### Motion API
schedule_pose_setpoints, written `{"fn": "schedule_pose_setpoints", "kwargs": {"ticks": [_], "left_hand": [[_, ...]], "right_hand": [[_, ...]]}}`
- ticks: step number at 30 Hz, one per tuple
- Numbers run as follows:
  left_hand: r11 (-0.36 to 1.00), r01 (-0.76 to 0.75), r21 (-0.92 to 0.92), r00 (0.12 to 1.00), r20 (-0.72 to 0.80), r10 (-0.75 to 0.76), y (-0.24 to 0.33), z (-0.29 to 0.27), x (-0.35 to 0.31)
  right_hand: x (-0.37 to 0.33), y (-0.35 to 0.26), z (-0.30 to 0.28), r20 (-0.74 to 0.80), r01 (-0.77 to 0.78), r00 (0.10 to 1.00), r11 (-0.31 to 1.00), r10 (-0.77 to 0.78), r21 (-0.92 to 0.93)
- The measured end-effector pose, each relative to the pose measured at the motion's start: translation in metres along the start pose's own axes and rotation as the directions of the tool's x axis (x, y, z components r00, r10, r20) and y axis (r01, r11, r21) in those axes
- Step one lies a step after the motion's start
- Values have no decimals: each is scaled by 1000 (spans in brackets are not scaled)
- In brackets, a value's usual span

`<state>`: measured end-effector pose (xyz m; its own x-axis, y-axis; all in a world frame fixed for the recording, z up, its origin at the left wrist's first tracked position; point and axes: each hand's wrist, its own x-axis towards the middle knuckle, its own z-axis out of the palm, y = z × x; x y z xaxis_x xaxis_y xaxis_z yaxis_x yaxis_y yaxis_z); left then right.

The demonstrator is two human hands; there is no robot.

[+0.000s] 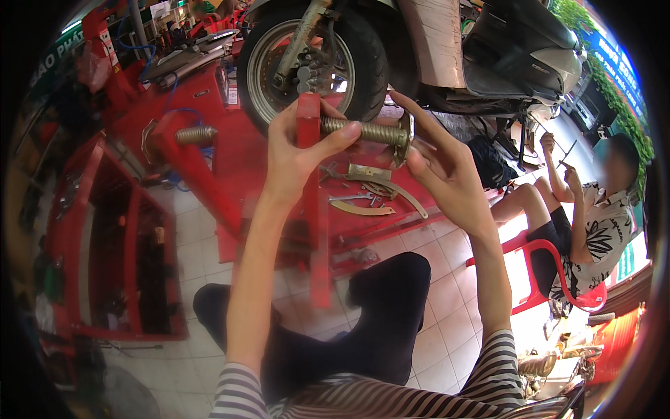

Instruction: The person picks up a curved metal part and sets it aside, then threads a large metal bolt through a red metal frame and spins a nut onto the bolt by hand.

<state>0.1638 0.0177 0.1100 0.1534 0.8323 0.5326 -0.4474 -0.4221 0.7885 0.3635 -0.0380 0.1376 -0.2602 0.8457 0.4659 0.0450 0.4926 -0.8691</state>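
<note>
1. Scooter stands raised ahead, its wheel above the red stand.
2. My left hand clasps the red post, thumb on the threaded shaft.
3. My right hand, fingers spread, touches the nut at the shaft's end.

Around the threaded shaft room is tight: my left hand wraps the red upright post on one side and my right hand sits at the flange end. Straight ahead the scooter wheel blocks any reach forward. Below the shaft, loose metal parts clutter the red platform. Open floor tiles lie to my right, short of the seated person.
</note>
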Motion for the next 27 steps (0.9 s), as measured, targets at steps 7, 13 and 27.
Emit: {"fn": "schedule_pose_setpoints", "kwargs": {"ticks": [7,13,27], "left_hand": [[997,60,-39,998,1,-60,5,8,2],[999,34,-31,999,-11,-35,5,2,1],[998,-20,56,999,26,19,-3,1,2]], "right_hand": [[11,-6,-7,60,245,969,885,-241,-397],[14,13,-12,80,305,952,888,-296,-344],[6,-2,-14,129,107,990,911,-59,-399]]}}
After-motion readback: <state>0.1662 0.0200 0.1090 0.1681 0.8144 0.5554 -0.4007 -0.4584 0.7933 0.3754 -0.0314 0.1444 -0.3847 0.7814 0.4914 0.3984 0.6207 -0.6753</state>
